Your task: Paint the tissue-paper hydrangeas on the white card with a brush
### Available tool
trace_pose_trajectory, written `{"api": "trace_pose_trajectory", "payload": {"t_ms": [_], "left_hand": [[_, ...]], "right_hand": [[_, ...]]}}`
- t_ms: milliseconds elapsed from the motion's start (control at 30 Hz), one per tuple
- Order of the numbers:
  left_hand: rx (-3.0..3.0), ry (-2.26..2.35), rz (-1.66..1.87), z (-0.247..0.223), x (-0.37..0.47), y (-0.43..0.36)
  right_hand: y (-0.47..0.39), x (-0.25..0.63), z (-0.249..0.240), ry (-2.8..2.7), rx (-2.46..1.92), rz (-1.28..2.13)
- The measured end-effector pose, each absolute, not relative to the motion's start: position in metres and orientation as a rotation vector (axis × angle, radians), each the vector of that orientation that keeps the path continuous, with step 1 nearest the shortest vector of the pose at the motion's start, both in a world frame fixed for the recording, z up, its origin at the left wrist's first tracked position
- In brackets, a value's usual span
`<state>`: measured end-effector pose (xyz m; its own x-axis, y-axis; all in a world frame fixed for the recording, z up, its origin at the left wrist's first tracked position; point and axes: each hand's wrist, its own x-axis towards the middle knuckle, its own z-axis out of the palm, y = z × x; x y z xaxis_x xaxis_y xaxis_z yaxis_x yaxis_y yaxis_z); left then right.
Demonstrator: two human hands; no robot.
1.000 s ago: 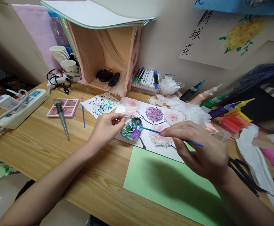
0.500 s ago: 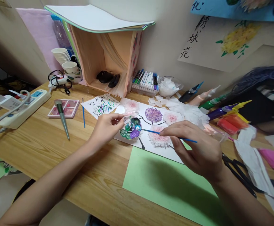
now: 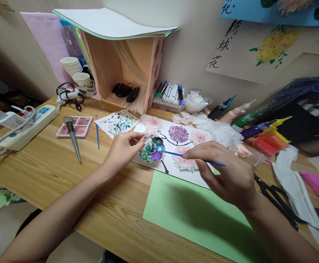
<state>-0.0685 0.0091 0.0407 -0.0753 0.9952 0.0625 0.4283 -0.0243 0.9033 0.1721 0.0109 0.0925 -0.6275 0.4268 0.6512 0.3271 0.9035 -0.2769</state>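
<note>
My left hand (image 3: 125, 146) pinches the upper left edge of a small round paint palette (image 3: 156, 156) with green, purple and blue paint in its wells. Between the fingers of my right hand (image 3: 222, 168) is a thin blue paintbrush (image 3: 173, 153), its tip at the right side of the palette, by the blue and white well. Under both lies a white sheet (image 3: 147, 168) with a purple flower (image 3: 178, 134), pink ruffled flowers and black painted stems. A green sheet (image 3: 187, 212) lies in front, partly shaded.
Scissors (image 3: 277, 199), paint bottles (image 3: 247, 118) and white tissue pieces (image 3: 219, 128) lie to the right. Behind stand a marker tray (image 3: 169, 102) and an open box (image 3: 102, 62). A power strip (image 3: 33, 126), a pink case (image 3: 84, 128) and brushes are on the left.
My right hand and the paintbrush have shifted slightly left, and the brush tip has moved a little at the palette. My left hand and the palette look unmoved.
</note>
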Motion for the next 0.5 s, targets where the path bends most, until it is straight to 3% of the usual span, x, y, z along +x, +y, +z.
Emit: {"api": "trace_pose_trajectory", "payload": {"t_ms": [500], "left_hand": [[1.529, 1.557, 1.070, 0.0447, -0.0659, 0.0088]], "right_hand": [[0.0099, 0.1725, 0.0919, -2.315, -0.537, 0.163]]}}
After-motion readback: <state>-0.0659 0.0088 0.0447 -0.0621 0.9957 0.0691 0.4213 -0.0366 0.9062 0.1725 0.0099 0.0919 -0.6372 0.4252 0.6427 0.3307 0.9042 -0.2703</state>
